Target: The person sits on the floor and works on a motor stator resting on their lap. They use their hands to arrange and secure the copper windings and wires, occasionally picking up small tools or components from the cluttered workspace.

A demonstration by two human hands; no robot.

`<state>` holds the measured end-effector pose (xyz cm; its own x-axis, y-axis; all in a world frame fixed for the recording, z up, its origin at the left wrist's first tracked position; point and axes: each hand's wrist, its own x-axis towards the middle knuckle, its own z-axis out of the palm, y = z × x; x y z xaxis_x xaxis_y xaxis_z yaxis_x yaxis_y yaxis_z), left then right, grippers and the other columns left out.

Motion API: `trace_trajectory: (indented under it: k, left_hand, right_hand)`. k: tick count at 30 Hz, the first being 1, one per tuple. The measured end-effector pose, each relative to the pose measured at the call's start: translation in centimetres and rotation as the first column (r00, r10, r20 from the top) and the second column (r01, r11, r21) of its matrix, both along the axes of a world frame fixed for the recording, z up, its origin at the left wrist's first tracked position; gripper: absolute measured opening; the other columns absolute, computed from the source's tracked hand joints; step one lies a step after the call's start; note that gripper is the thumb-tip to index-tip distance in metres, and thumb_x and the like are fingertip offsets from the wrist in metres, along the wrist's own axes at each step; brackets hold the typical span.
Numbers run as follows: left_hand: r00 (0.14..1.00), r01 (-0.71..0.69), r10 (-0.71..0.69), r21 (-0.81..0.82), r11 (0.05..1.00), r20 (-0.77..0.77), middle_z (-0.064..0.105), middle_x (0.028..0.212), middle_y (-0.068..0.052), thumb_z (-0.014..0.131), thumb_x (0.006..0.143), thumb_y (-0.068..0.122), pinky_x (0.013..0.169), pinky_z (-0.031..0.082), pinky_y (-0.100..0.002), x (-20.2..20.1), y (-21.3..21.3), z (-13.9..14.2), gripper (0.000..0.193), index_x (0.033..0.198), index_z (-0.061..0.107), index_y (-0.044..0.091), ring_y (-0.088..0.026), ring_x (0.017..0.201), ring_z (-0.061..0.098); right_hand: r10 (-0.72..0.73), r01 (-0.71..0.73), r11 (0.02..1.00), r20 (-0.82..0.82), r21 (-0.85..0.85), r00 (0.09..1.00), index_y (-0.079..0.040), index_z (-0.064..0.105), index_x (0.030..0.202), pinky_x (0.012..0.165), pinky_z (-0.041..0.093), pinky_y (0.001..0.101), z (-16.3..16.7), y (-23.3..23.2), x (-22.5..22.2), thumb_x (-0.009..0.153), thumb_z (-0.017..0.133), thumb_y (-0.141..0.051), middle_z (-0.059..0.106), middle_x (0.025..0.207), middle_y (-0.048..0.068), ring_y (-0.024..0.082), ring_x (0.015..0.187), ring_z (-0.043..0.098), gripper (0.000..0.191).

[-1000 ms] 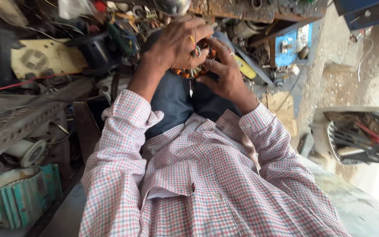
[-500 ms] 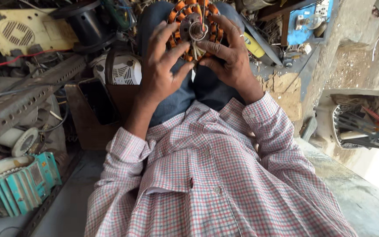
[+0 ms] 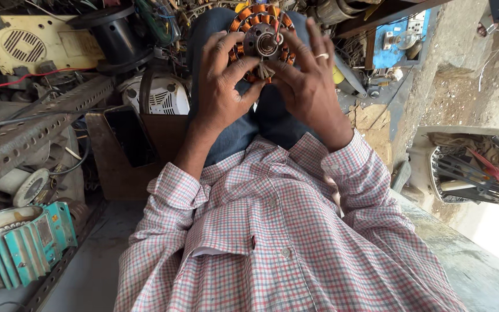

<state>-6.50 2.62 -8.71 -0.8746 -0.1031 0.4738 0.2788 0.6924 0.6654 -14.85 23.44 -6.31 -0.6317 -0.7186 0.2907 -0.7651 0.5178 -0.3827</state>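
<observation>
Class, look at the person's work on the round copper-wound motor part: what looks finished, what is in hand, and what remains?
Done: copper coils fill the visible ring of the stator, which is out of any housing. In hand: the left hand and right hand hold it over the lap, fingertips at a small bundle of wire ends on its lower edge. Left: those ends hang loose, and a teal motor housing sits apart.

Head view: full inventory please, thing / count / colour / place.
stator with copper windings: 1, orange and grey, top centre, held by both hands
motor housing: 1, teal, ribbed, lower left
perforated metal angle: 1, grey, left
black spool: 1, top left
vented cream panel: 1, top left
white vented casing: 1, left of the knee
blue box: 1, top right
left hand: on the stator's left side
right hand: ring on one finger, on its right side
</observation>
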Motion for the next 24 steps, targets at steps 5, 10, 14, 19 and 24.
trace_trajectory:
  k: [5,10,14,19,24]
  left_hand:
    - [0.999,0.017,-0.017,0.009,1.0,-0.028,0.048,0.147,-0.012,0.096,0.082,0.019,0.12,0.042,-0.053,0.1,-0.1,-0.3,0.038,0.112,0.075,0.011,-0.037,0.142,0.042]
    - [1.0,0.003,-0.003,0.002,1.0,-0.026,0.048,0.147,-0.01,0.095,0.082,0.02,0.12,0.041,-0.052,-0.1,-0.2,-0.5,0.033,0.107,0.076,0.012,-0.037,0.141,0.042]
    - [1.0,0.002,-0.002,0.005,1.0,0.012,0.048,0.147,-0.01,0.094,0.083,0.022,0.12,0.04,-0.052,-0.1,0.0,-0.7,0.029,0.103,0.076,0.013,-0.036,0.141,0.04]
    - [1.0,0.006,-0.006,0.003,1.0,0.019,0.046,0.15,-0.01,0.092,0.088,0.02,0.122,0.04,-0.051,0.0,0.0,-0.6,0.025,0.106,0.077,0.013,-0.035,0.143,0.039]
    - [1.0,-0.001,0.001,-0.037,0.999,-0.005,0.046,0.15,-0.011,0.092,0.088,0.021,0.121,0.04,-0.052,0.0,-0.1,-0.5,0.026,0.107,0.077,0.012,-0.037,0.143,0.039]
  right_hand:
    - [0.102,-0.071,0.984,0.189,-0.164,0.977,-0.02,0.08,0.127,0.129,0.035,0.0588,-0.3,0.3,-1.4,0.091,0.09,-0.024,0.047,0.161,0.013,0.048,0.156,0.031,0.038]
    - [0.163,-0.119,0.965,0.177,-0.233,0.971,-0.021,0.082,0.126,0.132,0.037,0.0574,-1.7,0.5,-2.3,0.091,0.094,-0.027,0.05,0.162,0.011,0.044,0.159,0.034,0.038]
    - [0.189,-0.151,0.965,0.169,-0.214,0.967,-0.02,0.083,0.12,0.13,0.036,0.058,-1.8,0.5,-3.2,0.089,0.095,-0.03,0.05,0.16,0.011,0.045,0.156,0.035,0.035]
    - [0.267,-0.199,0.942,0.241,-0.271,0.933,-0.019,0.081,0.112,0.129,0.035,0.0567,-1.5,0.0,-4.4,0.089,0.095,-0.033,0.049,0.158,0.013,0.044,0.155,0.037,0.03]
    - [0.275,-0.214,0.922,0.159,-0.323,0.948,-0.017,0.081,0.12,0.13,0.032,0.0604,-1.6,0.0,-3.8,0.087,0.096,-0.034,0.05,0.156,0.015,0.045,0.153,0.038,0.039]
